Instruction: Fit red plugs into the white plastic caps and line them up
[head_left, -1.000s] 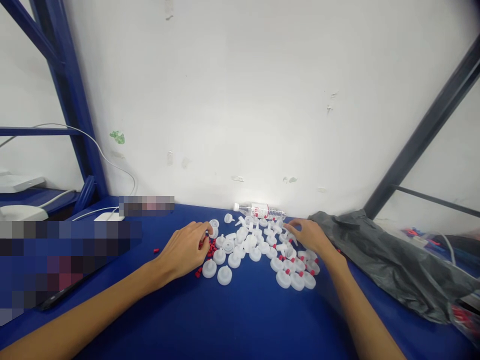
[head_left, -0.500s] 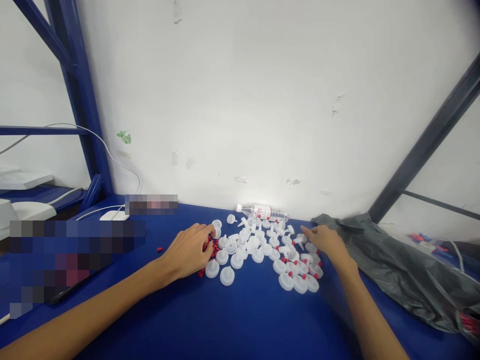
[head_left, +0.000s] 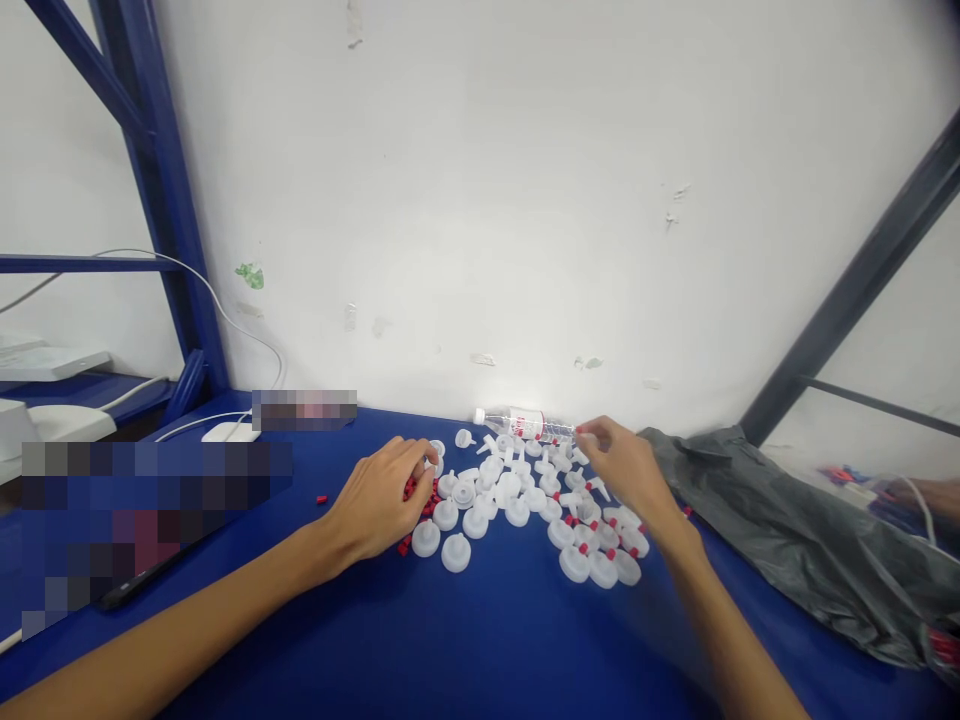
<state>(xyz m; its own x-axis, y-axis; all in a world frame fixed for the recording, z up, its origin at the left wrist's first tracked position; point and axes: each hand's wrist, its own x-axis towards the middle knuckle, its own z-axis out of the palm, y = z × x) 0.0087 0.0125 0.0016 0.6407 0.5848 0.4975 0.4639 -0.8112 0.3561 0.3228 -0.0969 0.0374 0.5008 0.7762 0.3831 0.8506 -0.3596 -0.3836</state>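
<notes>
My left hand (head_left: 386, 495) rests palm down over a pile of small red caps (head_left: 429, 500). Its fingers are bent and its thumb stands apart, with nothing visible held between them. White nozzle lids (head_left: 456, 552) lie just right of this hand. By the base of a clear plastic bottle (head_left: 526, 423), my right hand (head_left: 622, 460) has its thumb and fingertips pinched together. A bit of red, seemingly a small red cap (head_left: 579, 430), shows at those fingertips. Below it are several white lids with red caps on their spouts (head_left: 603, 568).
A dark grey plastic bag (head_left: 795, 540) covers the table's right side. One loose red cap (head_left: 322, 499) lies left of my left hand. At far left are a white cable (head_left: 232, 325) and a white box (head_left: 229, 432). Another person's hand (head_left: 926, 495) shows beyond the right frame bar.
My right hand has moved left and slightly away from me, from the right edge of the lids to the bottle's base. My left hand stays over the red pile with small finger shifts.
</notes>
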